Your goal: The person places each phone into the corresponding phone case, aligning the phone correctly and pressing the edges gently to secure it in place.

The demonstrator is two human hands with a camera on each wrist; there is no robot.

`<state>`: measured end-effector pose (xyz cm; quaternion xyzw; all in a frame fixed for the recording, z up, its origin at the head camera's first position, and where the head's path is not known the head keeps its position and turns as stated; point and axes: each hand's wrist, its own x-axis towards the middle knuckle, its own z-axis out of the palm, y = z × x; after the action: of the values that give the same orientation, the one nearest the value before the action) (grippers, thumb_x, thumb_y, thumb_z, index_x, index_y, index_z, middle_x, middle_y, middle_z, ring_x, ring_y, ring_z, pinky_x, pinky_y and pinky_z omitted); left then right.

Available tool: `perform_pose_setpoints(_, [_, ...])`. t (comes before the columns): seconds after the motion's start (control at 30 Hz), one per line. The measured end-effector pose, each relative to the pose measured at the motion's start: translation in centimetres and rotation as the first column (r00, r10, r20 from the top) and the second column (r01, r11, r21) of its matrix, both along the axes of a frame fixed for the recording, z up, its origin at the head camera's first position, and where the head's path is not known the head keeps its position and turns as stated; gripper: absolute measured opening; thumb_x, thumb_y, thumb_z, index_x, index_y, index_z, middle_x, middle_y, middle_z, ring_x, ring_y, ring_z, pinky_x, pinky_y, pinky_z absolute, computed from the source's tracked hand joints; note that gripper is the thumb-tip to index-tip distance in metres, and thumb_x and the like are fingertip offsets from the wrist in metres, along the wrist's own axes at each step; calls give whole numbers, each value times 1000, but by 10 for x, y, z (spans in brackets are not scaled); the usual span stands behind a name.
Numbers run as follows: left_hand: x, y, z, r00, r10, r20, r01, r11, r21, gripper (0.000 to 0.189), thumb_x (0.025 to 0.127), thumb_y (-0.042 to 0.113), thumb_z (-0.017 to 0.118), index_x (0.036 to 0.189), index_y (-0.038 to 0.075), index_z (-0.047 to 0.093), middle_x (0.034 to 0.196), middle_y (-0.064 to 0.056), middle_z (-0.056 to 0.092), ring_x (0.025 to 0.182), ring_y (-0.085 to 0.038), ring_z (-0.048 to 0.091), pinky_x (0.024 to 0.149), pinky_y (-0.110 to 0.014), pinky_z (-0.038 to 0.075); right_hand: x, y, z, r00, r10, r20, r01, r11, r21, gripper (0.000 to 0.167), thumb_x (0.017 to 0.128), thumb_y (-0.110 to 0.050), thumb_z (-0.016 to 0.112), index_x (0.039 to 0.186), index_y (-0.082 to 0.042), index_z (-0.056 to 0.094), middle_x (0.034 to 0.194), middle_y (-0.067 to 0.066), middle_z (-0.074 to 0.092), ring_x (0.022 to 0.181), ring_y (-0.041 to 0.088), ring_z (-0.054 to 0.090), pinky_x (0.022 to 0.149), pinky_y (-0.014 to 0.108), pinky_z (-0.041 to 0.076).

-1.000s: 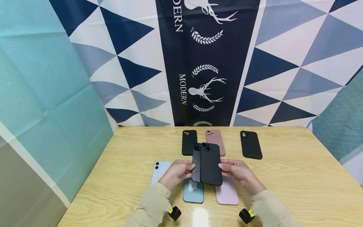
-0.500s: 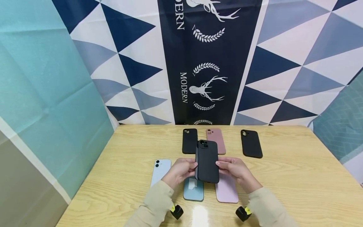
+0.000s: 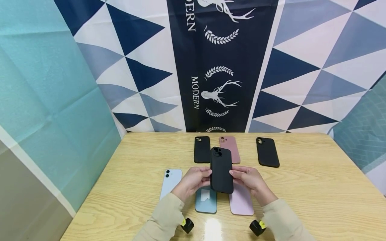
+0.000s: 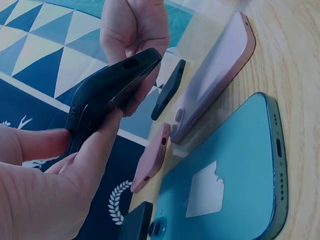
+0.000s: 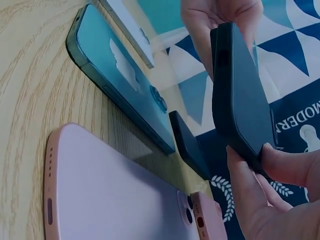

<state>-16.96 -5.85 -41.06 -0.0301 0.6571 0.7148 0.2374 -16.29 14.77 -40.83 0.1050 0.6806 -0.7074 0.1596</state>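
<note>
Over the middle of the table, my right hand (image 3: pixel 249 180) pinches the right edge of a black phone case (image 3: pixel 222 172), its camera cutout at the top. My left hand (image 3: pixel 194 180) grips a dark phone (image 4: pixel 122 95) by its left edge. Case and phone lie nearly in line, so the case hides most of the phone in the head view. The left wrist view shows them at a slight angle, with a gap along one side. Whether the phone sits inside the case at any edge, I cannot tell.
Nearest the hands lie a teal phone (image 3: pixel 208 205) with a pale patch, a lilac phone (image 3: pixel 242 202) and a light blue phone (image 3: pixel 171 182). At the back are a black case (image 3: pixel 201 150), a pink case (image 3: pixel 233 152) and another black case (image 3: pixel 268 153). A patterned cloth hangs behind.
The phone and the case have come together: earlier the phone stuck out left of the case, and now the case covers most of it. Both hands have drawn closer.
</note>
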Motion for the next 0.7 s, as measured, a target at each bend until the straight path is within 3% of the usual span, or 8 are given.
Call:
perform_pose_setpoints(0.2, [4, 4, 5, 999, 13, -43, -16, 998, -53, 41, 87, 7, 69, 125, -5, 60, 119, -20, 68, 100, -23, 71, 86, -32, 58, -1, -1, 1, 999, -46, 17, 45, 999, 31, 53, 88, -7, 68, 132, 13, 48, 91, -2, 72, 77, 3, 67, 72, 22, 59])
perform_pose_setpoints(0.43, [5, 4, 3, 997, 33, -63, -35, 999, -34, 42, 85, -1, 67, 125, -8, 58, 120, -24, 66, 104, -27, 69, 87, -32, 58, 0, -2, 1, 999, -51, 7, 51, 999, -4, 53, 86, -6, 70, 131, 14, 49, 86, -5, 72, 76, 3, 67, 71, 21, 59])
perform_pose_setpoints(0.57, [6, 1, 2, 998, 35, -56, -36, 999, -24, 41, 87, 0, 65, 126, -8, 57, 120, -24, 66, 103, -26, 70, 88, -33, 58, 1, 0, 1, 1000, 20, -4, -20, 1000, -6, 56, 88, -9, 69, 133, 15, 46, 92, -5, 72, 79, 2, 67, 74, 21, 59])
perform_pose_setpoints(0.7, [4, -2, 2, 998, 52, -38, -52, 999, 5, 40, 88, 1, 64, 127, -8, 56, 121, -24, 65, 101, -22, 70, 87, -31, 58, 3, 3, -1, 981, 192, -6, -192, 981, -20, 60, 90, -15, 67, 134, 16, 43, 98, -3, 72, 84, 2, 68, 79, 21, 58])
